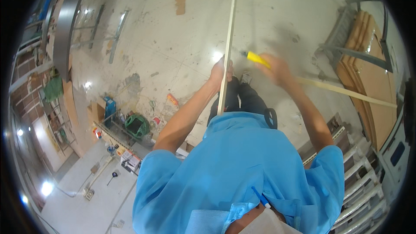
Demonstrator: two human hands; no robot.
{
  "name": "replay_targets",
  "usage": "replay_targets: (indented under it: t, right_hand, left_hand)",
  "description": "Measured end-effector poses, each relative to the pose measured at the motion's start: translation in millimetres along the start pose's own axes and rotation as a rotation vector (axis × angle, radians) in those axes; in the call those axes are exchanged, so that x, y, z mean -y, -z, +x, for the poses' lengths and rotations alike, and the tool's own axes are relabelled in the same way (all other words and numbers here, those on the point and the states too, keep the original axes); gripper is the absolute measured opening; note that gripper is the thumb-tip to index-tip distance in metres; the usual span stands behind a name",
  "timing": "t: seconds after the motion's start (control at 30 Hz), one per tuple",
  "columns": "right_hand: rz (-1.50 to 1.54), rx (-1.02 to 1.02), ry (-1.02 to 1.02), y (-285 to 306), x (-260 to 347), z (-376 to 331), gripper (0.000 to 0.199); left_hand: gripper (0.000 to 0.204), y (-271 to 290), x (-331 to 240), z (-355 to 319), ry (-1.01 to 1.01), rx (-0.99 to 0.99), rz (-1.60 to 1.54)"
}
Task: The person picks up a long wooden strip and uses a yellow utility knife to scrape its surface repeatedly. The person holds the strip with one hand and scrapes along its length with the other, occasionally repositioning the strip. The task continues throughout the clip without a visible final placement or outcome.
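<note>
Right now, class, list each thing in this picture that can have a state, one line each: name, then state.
Left hand: closed around the wooden strip.
Wooden strip: long, thin, held, running away across the floor.
Right hand: blurred, gripping the yellow tool.
Yellow tool: held, its tip close to the strip; contact cannot be told.
Second wooden strip: lying slantwise to the right.
Blue pen: tucked in the shirt pocket.

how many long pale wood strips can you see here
2: one strip runs upright in the left hand; a second strip slants right from the right hand. Others may be hidden.
</note>
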State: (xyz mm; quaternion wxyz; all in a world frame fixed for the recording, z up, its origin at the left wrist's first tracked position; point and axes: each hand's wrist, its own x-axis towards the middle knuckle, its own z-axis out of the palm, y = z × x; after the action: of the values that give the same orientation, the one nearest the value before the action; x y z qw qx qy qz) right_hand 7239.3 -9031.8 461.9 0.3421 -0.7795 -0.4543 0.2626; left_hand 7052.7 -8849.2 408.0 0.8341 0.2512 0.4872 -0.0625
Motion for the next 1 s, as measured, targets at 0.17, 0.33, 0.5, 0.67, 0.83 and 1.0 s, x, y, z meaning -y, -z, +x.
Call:
replay_targets:
  t: [0.17,0.33,0.5,0.67,0.83,1.0]
  right_hand:
    - [0.070,0.139,0.048,-27.3,42.9,-24.9,0.030]
    - [0.042,0.139,0.140,-39.2,56.8,-35.0,0.033]
    - [0.062,0.097,0.093,-41.5,52.2,-34.6,0.032]
    - [-0.025,0.164,0.168,-45.6,51.5,-37.4,0.032]
    - [0.002,0.153,0.140,-59.6,58.1,-41.0,0.032]
    - [0.000,0.148,0.111,-67.8,53.9,-21.9,0.032]
  left_hand:
    - [0.033,19.9,12.8,-73.7,-0.003,-0.073,0.174]
    - [0.042,19.1,21.3,-130.9,0.101,-0.086,0.222]
    - [0.043,38.4,42.7,-166.3,0.032,-0.118,0.335]
    - [0.043,71.9,48.9,-183.2,0.009,-0.124,0.354]
    - [0.045,74.3,45.2,-189.8,0.000,-0.105,0.322]
    - [0.047,77.4,41.3,-194.4,0.010,-0.115,0.348]
